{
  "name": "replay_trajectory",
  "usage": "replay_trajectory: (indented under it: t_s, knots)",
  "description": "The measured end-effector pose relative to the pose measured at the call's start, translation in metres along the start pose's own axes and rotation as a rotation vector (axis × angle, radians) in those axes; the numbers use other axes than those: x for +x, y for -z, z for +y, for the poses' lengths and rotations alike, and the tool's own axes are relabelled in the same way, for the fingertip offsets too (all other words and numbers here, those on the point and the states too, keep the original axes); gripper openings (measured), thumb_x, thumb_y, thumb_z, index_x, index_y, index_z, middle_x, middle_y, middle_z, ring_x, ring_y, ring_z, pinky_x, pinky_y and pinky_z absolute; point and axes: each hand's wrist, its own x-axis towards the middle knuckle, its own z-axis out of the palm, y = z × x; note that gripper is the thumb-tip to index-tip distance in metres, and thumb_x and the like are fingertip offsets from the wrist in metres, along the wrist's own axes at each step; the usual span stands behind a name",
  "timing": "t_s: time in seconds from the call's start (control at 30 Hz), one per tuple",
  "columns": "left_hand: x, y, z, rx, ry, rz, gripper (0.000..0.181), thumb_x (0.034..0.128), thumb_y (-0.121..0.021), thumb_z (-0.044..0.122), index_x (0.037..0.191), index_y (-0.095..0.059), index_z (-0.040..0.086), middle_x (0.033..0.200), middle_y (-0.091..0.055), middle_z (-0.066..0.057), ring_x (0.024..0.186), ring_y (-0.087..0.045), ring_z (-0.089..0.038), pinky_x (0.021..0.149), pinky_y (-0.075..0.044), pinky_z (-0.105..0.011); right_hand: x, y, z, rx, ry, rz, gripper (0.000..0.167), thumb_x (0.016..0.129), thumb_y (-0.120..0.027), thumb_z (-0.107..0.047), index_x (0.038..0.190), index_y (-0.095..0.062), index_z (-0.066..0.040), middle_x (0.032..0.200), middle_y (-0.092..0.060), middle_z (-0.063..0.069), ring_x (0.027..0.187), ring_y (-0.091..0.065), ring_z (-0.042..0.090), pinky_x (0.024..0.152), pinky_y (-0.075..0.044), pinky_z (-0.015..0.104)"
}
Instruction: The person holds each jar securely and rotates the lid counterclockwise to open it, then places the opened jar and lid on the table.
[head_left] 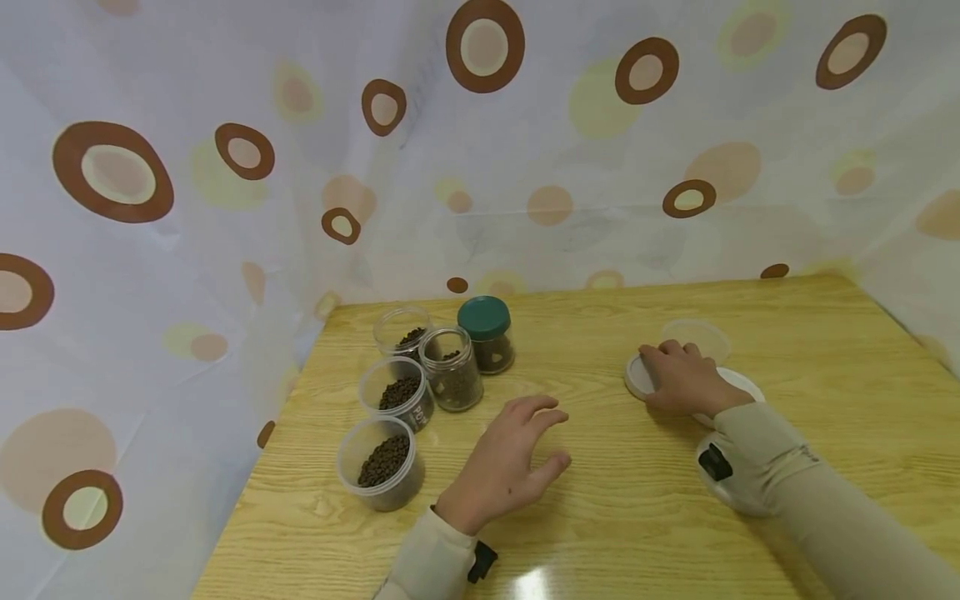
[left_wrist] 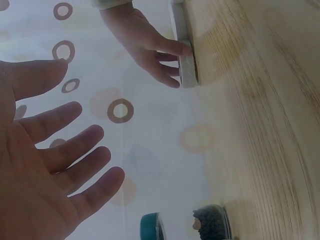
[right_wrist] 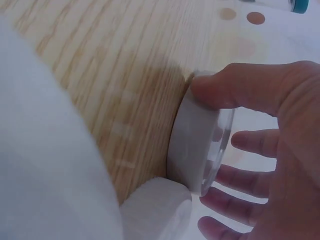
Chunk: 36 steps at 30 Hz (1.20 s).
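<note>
My right hand [head_left: 686, 379] is over a group of lids on the right side of the table. Its thumb and fingers hold a round white lid [right_wrist: 192, 140] by its edge; in the head view that lid partly shows left of the hand. My left hand [head_left: 506, 467] hovers over the middle of the table, fingers spread and palm bare in the left wrist view. Left of it stand open clear tubs of dark brown pellets, the nearest tub [head_left: 382, 492] closest to the hand. An open jar [head_left: 453, 387] and a jar with a green lid [head_left: 486, 321] stand behind.
Another white lid [head_left: 742, 382] lies partly under my right hand, and a clear lid [head_left: 708, 333] lies behind it. A pale lid [head_left: 723, 492] is partly covered by the right sleeve. A patterned sheet [head_left: 551, 150] rises behind the wooden table [head_left: 600, 517] and along its sides.
</note>
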Motion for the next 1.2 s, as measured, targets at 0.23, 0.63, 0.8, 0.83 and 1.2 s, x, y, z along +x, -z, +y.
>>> replay_trajectory:
  t_s: [0.23, 0.63, 0.8, 0.83, 1.2]
  knots:
    - [-0.003, 0.001, 0.003, -0.002, -0.022, 0.004, 0.043, 0.0957, -0.064, 0.034, 0.134, -0.058, 0.015, 0.145, -0.052, -0.005, 0.137, -0.048, -0.021, 0.111, -0.045, -0.041, 0.002, -0.001, 0.001, 0.016, -0.004, -0.004, 0.072, 0.082, -0.07, -0.02, 0.145, -0.043, 0.002, 0.137, -0.044, 0.035, 0.116, -0.042, 0.056, 0.078, -0.041, 0.067]
    - [-0.006, 0.003, 0.004, -0.017, 0.001, -0.041, 0.046, 0.097, -0.061, 0.037, 0.137, -0.056, 0.015, 0.148, -0.049, -0.006, 0.139, -0.046, -0.022, 0.109, -0.046, -0.042, 0.003, -0.001, 0.003, 0.022, -0.019, -0.022, 0.069, 0.081, -0.071, -0.018, 0.14, -0.046, 0.006, 0.141, -0.039, 0.038, 0.119, -0.04, 0.062, 0.083, -0.043, 0.072]
    - [-0.006, 0.003, 0.005, -0.026, 0.007, -0.059, 0.047, 0.0972, -0.061, 0.038, 0.138, -0.055, 0.015, 0.149, -0.048, -0.006, 0.139, -0.047, -0.023, 0.109, -0.046, -0.043, -0.001, 0.003, 0.003, 0.026, -0.013, -0.04, 0.068, 0.084, -0.071, -0.021, 0.141, -0.045, 0.005, 0.142, -0.036, 0.041, 0.122, -0.037, 0.065, 0.085, -0.041, 0.076]
    - [-0.006, 0.003, 0.006, -0.027, 0.009, -0.065, 0.047, 0.0974, -0.061, 0.038, 0.138, -0.055, 0.015, 0.15, -0.048, -0.006, 0.139, -0.047, -0.023, 0.109, -0.046, -0.043, -0.002, 0.005, 0.003, 0.032, -0.011, -0.046, 0.067, 0.085, -0.07, -0.022, 0.142, -0.045, 0.005, 0.142, -0.036, 0.041, 0.122, -0.037, 0.066, 0.085, -0.041, 0.076]
    - [-0.004, 0.005, 0.005, -0.049, 0.02, -0.038, 0.048, 0.096, -0.064, 0.034, 0.139, -0.054, 0.013, 0.149, -0.048, -0.007, 0.139, -0.047, -0.024, 0.109, -0.046, -0.044, -0.037, 0.04, -0.013, 0.302, 0.149, -0.004, 0.061, 0.098, -0.061, -0.023, 0.148, -0.039, 0.003, 0.149, -0.038, 0.034, 0.134, -0.037, 0.055, 0.1, -0.039, 0.067]
